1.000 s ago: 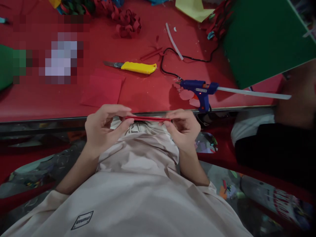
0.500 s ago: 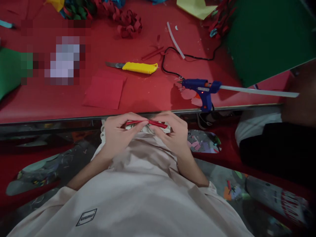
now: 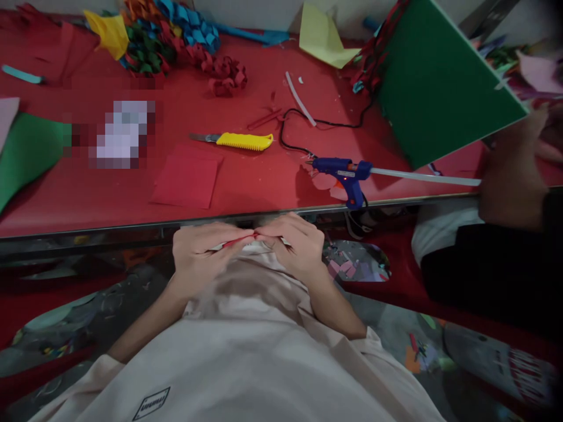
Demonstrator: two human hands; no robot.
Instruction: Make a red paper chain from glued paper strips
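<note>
Between my fingertips, just below the table's front edge, is a thin rolled strip of red paper (image 3: 238,240). My left hand (image 3: 204,249) pinches its left part, and my right hand (image 3: 294,241) grips the other end, mostly hidden by the fingers. Both hands meet near the middle. On the table beyond them lie red paper squares (image 3: 187,180), a yellow utility knife (image 3: 245,141) with its blade out to the left, and a blue glue gun (image 3: 338,168) with a long glue stick in its back and a small light on.
Another person's arm (image 3: 512,170) is at the right, beside a green board (image 3: 444,88). A black cord (image 3: 285,138) loops behind the glue gun near a loose glue stick (image 3: 299,98). Curled paper garlands (image 3: 187,29) lie at the back. A green sheet (image 3: 33,149) is at left.
My view has tilted up, showing more of the table's back. My fingers have closed further over the red paper roll, so less of it shows. The other person's arm and hand now show more.
</note>
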